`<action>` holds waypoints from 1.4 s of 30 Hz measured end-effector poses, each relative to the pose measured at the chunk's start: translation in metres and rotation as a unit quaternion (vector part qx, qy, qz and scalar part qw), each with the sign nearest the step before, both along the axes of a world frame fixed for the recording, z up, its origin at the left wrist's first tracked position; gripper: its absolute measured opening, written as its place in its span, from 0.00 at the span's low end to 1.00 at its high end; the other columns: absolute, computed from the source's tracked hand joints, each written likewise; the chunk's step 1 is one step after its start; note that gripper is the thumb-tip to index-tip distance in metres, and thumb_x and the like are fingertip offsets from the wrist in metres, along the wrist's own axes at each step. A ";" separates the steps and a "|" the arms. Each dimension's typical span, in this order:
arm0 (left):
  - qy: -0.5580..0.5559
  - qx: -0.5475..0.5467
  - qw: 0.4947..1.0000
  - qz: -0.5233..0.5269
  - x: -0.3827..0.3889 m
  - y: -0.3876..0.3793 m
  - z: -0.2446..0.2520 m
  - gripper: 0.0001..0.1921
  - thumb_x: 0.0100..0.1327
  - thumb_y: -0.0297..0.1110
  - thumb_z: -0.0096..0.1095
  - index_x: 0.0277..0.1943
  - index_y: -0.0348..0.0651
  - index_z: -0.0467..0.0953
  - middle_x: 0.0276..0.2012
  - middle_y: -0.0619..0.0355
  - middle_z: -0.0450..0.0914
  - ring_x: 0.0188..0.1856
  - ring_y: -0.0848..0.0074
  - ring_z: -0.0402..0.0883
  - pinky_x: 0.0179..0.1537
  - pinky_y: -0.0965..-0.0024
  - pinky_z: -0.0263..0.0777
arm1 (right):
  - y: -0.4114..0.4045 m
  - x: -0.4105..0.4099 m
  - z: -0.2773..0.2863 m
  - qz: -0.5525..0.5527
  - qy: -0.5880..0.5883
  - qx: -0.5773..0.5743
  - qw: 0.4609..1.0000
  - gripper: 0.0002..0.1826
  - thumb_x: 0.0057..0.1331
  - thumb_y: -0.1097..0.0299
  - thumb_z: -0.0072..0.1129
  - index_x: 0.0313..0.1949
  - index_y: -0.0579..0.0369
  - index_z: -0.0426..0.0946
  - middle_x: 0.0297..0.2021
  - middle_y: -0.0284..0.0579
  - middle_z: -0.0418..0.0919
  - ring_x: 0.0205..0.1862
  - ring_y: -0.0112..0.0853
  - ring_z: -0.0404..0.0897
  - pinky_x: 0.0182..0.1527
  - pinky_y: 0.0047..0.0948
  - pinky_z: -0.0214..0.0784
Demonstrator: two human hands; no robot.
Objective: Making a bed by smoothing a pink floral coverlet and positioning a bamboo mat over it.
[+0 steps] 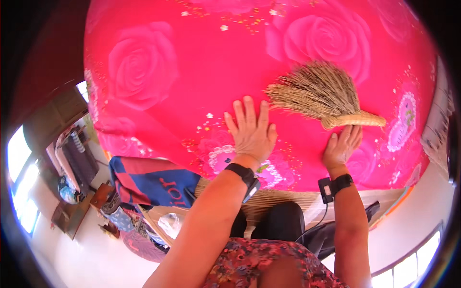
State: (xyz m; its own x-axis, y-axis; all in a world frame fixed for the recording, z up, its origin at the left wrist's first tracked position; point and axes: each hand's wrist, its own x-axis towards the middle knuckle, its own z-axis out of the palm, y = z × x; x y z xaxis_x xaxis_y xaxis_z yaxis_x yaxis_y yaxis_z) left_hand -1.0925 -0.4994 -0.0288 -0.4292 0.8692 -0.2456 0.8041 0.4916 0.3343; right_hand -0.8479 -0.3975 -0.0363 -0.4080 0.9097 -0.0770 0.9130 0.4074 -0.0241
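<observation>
A bright pink rose-printed sheet (216,68) spreads before me over a bed. My left hand (253,133) rests palm down on it, fingers spread and holding nothing. To the right lies a straw hand broom (317,91), its bristles fanned toward the upper left and its bound handle (354,119) pointing right. Just below that handle is my right hand (342,147), palm down, thumb apart from the fingers. Its fingertips meet the handle's lower edge and are partly hidden there; the hand is not wrapped around it. Both wrists wear dark straps with small devices.
A blue and red cloth (153,181) hangs at the bed's left front edge. Beneath the sheet's near edge shows a striped woven mat (266,198). Clear plastic (170,224) lies at lower left, near piled fabrics (124,219). A cable (318,223) trails from my right wrist device.
</observation>
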 end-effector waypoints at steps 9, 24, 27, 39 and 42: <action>-0.033 0.067 0.997 0.019 -0.004 -0.003 0.003 0.32 0.61 0.44 0.53 0.67 0.45 0.60 0.71 0.40 0.47 0.72 0.44 0.40 0.66 0.34 0.30 | 0.003 -0.001 0.001 0.030 0.031 0.019 0.999 0.35 0.66 0.56 0.41 0.68 0.65 0.50 0.69 0.63 0.48 0.70 0.57 0.45 0.69 0.55 0.31; -0.276 0.246 0.631 0.682 -0.118 -0.183 0.034 0.12 0.64 0.29 0.58 0.48 0.37 0.72 0.39 0.55 0.77 0.36 0.77 0.78 0.36 0.77 0.73 | 0.005 0.001 0.001 0.030 0.060 0.040 0.997 0.34 0.69 0.54 0.39 0.69 0.59 0.50 0.69 0.61 0.49 0.69 0.58 0.47 0.68 0.54 0.33; -0.320 0.216 0.579 0.719 -0.127 -0.144 0.051 0.14 0.63 0.31 0.59 0.49 0.35 0.71 0.38 0.54 0.78 0.35 0.74 0.79 0.33 0.76 0.75 | 0.005 0.002 0.002 0.035 0.040 0.051 0.997 0.33 0.70 0.54 0.38 0.68 0.60 0.51 0.68 0.61 0.51 0.69 0.56 0.48 0.69 0.52 0.35; -0.567 0.299 0.591 0.490 -0.185 0.021 0.062 0.09 0.61 0.25 0.58 0.44 0.33 0.75 0.40 0.49 0.82 0.40 0.64 0.83 0.42 0.60 0.80 | 0.005 0.002 -0.001 0.036 0.053 0.047 0.997 0.33 0.68 0.53 0.40 0.68 0.60 0.52 0.69 0.57 0.51 0.70 0.52 0.47 0.69 0.53 0.33; -0.539 0.332 0.629 0.451 -0.154 0.078 0.098 0.06 0.58 0.26 0.60 0.36 0.31 0.78 0.25 0.55 0.80 0.28 0.72 0.81 0.31 0.71 0.74 | 0.006 0.008 -0.007 0.035 0.064 0.049 0.996 0.33 0.69 0.53 0.40 0.68 0.59 0.53 0.68 0.57 0.52 0.70 0.52 0.47 0.69 0.53 0.33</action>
